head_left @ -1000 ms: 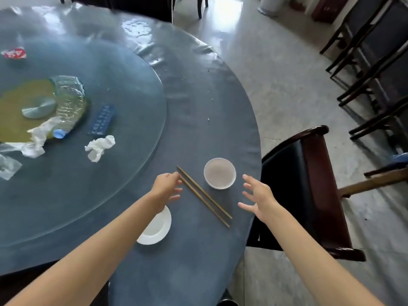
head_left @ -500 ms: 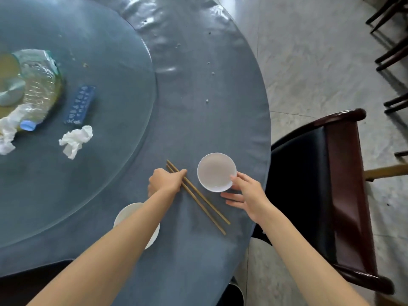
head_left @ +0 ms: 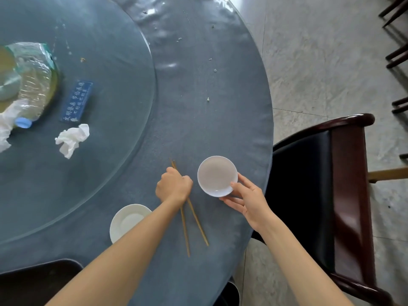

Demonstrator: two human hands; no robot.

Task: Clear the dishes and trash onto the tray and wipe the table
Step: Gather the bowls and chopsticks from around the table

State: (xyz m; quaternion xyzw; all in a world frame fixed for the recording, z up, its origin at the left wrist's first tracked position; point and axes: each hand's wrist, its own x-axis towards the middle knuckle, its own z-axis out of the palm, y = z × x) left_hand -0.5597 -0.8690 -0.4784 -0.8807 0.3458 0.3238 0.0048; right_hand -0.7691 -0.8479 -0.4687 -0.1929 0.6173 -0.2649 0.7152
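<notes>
My left hand (head_left: 174,187) grips a pair of wooden chopsticks (head_left: 196,221) near their top; their lower ends splay apart toward me over the blue tablecloth. Just right of it, my right hand (head_left: 246,199) holds a small white bowl (head_left: 216,175) by its near rim, thumb on the edge and fingers underneath. A white saucer (head_left: 127,219) lies on the cloth, partly hidden under my left forearm. On the glass turntable (head_left: 123,138) lie a crumpled white napkin (head_left: 72,139), a crushed plastic bottle (head_left: 33,82) and more tissue (head_left: 6,127) at the left edge.
A blue card with white writing (head_left: 77,101) lies on the turntable. Small crumbs (head_left: 208,99) dot the cloth. A dark wooden chair (head_left: 331,195) stands close against the table's right edge. Another dark chair back (head_left: 37,281) shows at bottom left. More chair legs stand at the far right.
My left hand closed round the chopsticks and swung them toward me. My right hand reached the bowl and took hold of its rim. The camera tilted down and closer.
</notes>
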